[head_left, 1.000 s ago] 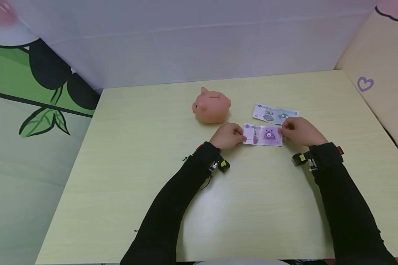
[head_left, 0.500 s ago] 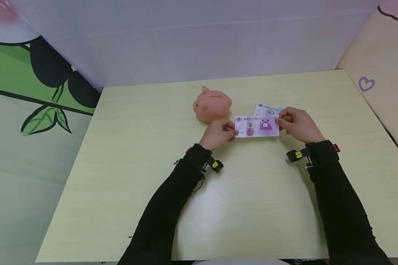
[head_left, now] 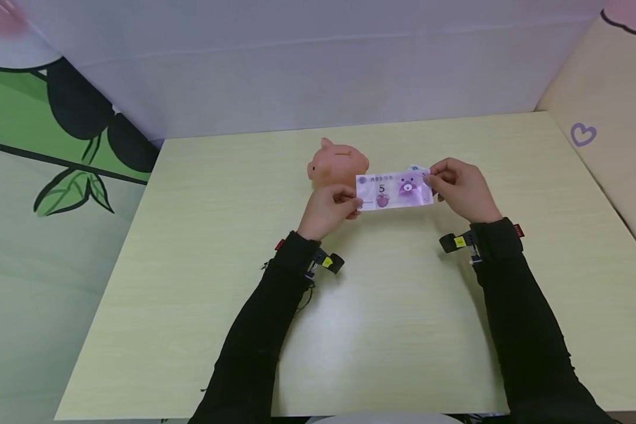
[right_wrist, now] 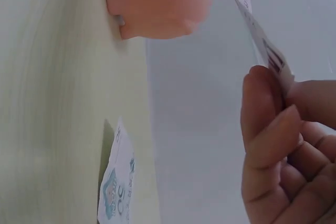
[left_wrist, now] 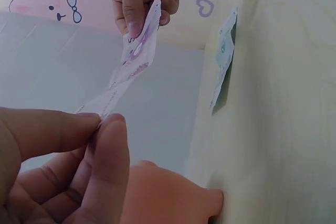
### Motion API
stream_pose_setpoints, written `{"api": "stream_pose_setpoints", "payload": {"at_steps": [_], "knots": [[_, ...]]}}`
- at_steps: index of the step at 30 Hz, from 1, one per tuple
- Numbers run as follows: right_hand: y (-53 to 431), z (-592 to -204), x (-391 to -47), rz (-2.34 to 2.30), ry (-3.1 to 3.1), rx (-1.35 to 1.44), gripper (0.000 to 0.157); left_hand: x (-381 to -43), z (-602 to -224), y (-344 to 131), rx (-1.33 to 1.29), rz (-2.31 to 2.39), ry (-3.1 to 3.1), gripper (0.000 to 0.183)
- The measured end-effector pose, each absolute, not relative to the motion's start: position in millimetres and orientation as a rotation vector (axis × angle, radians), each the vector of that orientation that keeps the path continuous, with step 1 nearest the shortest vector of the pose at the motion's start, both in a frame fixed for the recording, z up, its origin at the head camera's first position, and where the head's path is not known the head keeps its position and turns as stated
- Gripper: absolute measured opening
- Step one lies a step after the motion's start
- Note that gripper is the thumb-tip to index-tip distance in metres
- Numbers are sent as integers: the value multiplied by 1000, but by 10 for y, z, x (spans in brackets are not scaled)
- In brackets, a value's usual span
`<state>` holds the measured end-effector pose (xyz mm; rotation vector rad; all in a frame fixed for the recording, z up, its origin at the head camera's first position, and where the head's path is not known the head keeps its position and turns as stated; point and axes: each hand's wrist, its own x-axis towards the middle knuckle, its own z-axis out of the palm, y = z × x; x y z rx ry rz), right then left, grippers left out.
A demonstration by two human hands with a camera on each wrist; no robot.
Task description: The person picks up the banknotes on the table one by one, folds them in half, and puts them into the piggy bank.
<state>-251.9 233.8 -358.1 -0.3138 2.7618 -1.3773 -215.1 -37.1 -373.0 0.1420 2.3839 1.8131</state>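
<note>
A purple play banknote (head_left: 394, 191) printed with a 5 and a pig is stretched between my two hands, raised off the table. My left hand (head_left: 328, 211) pinches its left end between thumb and fingers. The right hand (head_left: 460, 187) pinches the other end. Behind my left hand stands a pink piggy bank (head_left: 338, 164) with a slot on its back, partly covered by the hand and note. A blue-green 50 play banknote (right_wrist: 118, 182) lies on the table beneath the right hand, mostly hidden in the head view. In the left wrist view the purple note (left_wrist: 139, 51) looks slightly twisted.
The pale wooden table (head_left: 191, 294) meets a plain lilac wall (head_left: 318, 88) at the back. On the right is a cream wall with a heart (head_left: 583, 135), on the left a panel with a green print (head_left: 21, 112).
Both hands have lifted the purple banknote off the table and carried it left and back, towards the piggy bank. It now overlaps the blue-green note in the head view.
</note>
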Motion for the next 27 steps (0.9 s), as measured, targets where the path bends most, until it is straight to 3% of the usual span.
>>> {"api": "stream_pose_setpoints", "payload": {"at_steps": [27], "knots": [[1848, -3349, -2207, -1716, 2639, -376, 16, -1817, -3399, -805, 149, 1867, 2480, 20]]}}
